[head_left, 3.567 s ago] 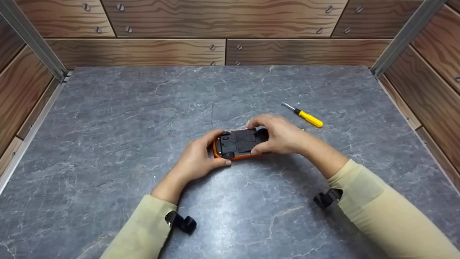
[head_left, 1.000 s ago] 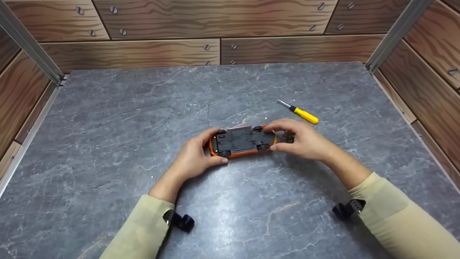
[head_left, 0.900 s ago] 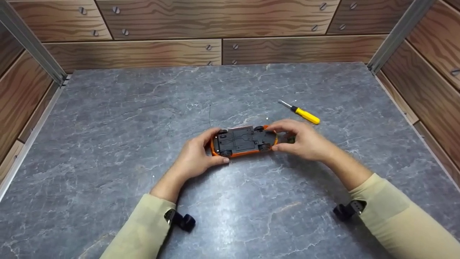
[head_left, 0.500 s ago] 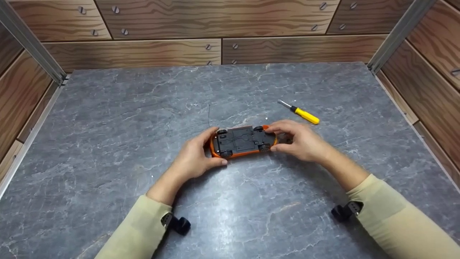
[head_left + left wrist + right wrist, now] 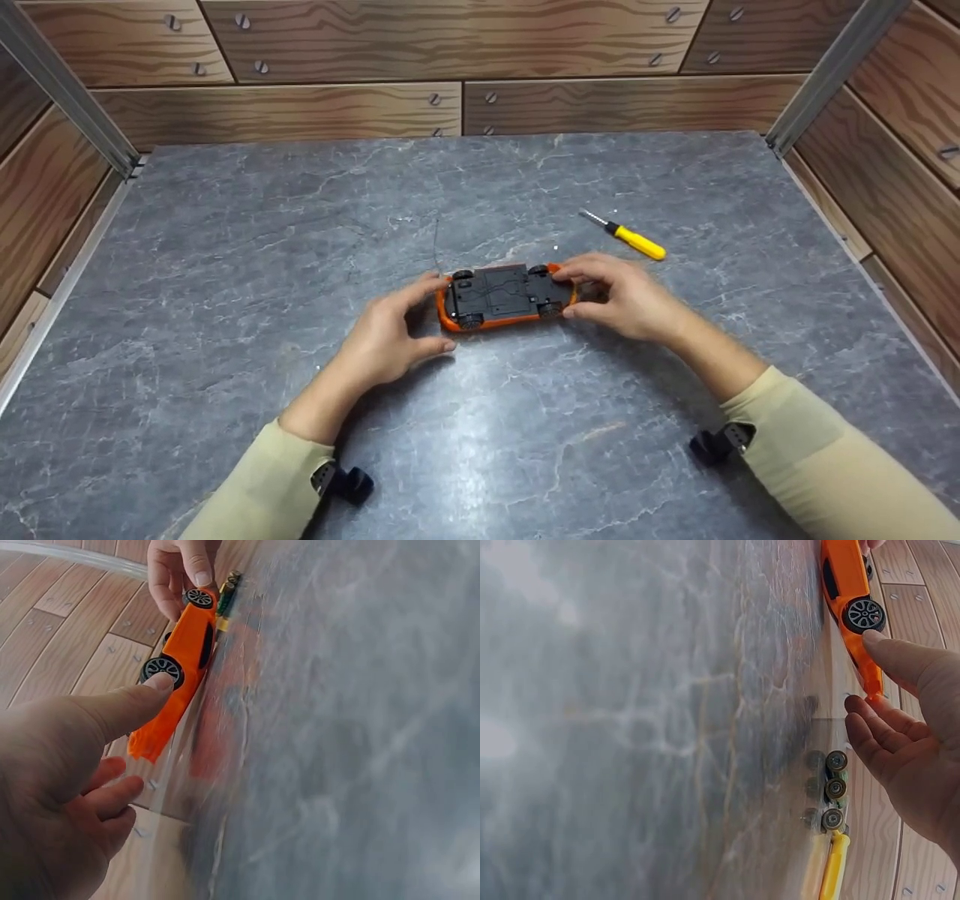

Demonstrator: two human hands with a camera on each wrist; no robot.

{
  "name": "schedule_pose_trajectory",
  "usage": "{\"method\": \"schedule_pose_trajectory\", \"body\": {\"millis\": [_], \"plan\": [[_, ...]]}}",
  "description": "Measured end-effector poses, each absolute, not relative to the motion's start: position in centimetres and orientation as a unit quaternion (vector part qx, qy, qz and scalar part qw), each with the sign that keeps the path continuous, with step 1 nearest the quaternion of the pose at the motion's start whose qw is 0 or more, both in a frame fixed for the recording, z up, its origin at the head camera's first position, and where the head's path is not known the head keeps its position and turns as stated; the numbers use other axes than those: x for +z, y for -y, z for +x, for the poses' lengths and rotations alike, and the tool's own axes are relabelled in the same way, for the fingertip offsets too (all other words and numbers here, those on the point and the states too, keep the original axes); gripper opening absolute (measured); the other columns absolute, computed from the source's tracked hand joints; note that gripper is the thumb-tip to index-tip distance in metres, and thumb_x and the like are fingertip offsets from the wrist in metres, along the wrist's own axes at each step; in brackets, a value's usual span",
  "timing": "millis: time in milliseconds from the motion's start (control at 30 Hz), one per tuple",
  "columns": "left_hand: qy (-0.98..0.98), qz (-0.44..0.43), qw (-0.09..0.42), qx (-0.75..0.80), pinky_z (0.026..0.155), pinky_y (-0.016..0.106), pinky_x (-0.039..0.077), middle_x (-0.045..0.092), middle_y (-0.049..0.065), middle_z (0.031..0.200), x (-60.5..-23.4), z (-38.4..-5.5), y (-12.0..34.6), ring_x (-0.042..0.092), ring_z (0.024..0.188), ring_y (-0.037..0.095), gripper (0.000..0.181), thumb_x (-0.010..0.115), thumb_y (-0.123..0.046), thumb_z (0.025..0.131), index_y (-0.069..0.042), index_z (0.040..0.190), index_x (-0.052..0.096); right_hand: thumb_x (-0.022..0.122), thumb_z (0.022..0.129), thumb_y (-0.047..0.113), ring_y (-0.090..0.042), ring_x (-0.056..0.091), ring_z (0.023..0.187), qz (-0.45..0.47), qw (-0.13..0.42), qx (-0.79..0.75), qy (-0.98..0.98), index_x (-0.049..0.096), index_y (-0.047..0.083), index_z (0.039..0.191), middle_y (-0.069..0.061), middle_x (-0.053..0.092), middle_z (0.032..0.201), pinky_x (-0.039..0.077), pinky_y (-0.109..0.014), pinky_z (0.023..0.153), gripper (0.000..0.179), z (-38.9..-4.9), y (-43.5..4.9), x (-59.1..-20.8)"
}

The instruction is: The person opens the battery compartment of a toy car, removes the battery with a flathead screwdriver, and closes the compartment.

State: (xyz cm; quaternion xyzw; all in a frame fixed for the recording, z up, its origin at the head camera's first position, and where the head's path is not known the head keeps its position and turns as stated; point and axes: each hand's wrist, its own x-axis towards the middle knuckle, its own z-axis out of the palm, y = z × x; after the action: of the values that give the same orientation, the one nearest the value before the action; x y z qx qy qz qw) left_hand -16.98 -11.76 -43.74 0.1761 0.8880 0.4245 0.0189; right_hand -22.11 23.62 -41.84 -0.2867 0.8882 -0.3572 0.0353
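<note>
An orange toy car (image 5: 499, 296) lies upside down on the grey marbled table, its black underside and wheels facing up. My right hand (image 5: 626, 296) holds its right end, thumb on the near side and index finger on the far side. The right wrist view shows that thumb right by a wheel (image 5: 864, 615). My left hand (image 5: 382, 334) stands just off the car's left end, thumb and fingers spread apart. In the left wrist view the left thumb overlaps the near wheel. Three batteries (image 5: 835, 788) lie past the right hand's fingers, hidden by that hand in the head view.
A yellow-handled screwdriver (image 5: 637, 241) lies behind the right hand, tip toward the back left. A tiny bright piece (image 5: 556, 247) sits beyond the car. Wood-patterned panels (image 5: 300, 112) border the table (image 5: 262, 225) at the back and sides.
Earlier both hands gripped the car. The right hand has shifted right to the car's end, uncovering its wheels. In the last half second the left hand has let go and drawn back to the lower left.
</note>
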Motion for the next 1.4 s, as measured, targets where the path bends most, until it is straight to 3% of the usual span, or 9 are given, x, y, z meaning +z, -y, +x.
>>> {"method": "schedule_pose_trajectory", "body": {"millis": [300, 1100, 1400], "plan": [[-0.896, 0.157, 0.028, 0.416, 0.123, 0.045, 0.036, 0.059, 0.008, 0.153, -44.4, -17.5, 11.6, 0.052, 0.143, 0.031, 0.078, 0.094, -0.022, 0.081, -0.017, 0.151, 0.06, 0.09, 0.085, 0.01, -0.031, 0.068, 0.117, -0.285, 0.029, -0.358, -0.889, 0.074, 0.007, 0.13, -0.013, 0.067, 0.139, 0.059, -0.047, 0.098, 0.048, -22.1, -23.5, -42.1], [-0.887, 0.118, -0.007, 0.446, 0.119, 0.043, 0.042, 0.069, 0.008, 0.139, -44.9, -18.4, 10.6, 0.062, 0.134, 0.027, 0.062, 0.091, -0.008, 0.081, -0.013, 0.139, 0.069, 0.089, 0.083, 0.003, -0.035, 0.07, 0.115, -0.25, 0.044, -0.389, -0.886, 0.072, 0.005, 0.131, -0.018, 0.063, 0.14, 0.06, -0.039, 0.097, 0.05, -21.8, -23.0, -42.6], [-0.86, 0.14, -0.02, 0.49, 0.114, 0.041, 0.048, 0.07, 0.011, 0.138, -44.1, -17.8, 11.1, 0.068, 0.126, 0.026, 0.064, 0.091, -0.006, 0.082, -0.011, 0.141, 0.067, 0.089, 0.083, -0.001, -0.031, 0.071, 0.109, -0.241, 0.035, -0.461, -0.853, 0.072, 0.0, 0.132, -0.018, 0.067, 0.136, 0.06, -0.027, 0.09, 0.052, -21.6, -23.2, -41.8]]}}
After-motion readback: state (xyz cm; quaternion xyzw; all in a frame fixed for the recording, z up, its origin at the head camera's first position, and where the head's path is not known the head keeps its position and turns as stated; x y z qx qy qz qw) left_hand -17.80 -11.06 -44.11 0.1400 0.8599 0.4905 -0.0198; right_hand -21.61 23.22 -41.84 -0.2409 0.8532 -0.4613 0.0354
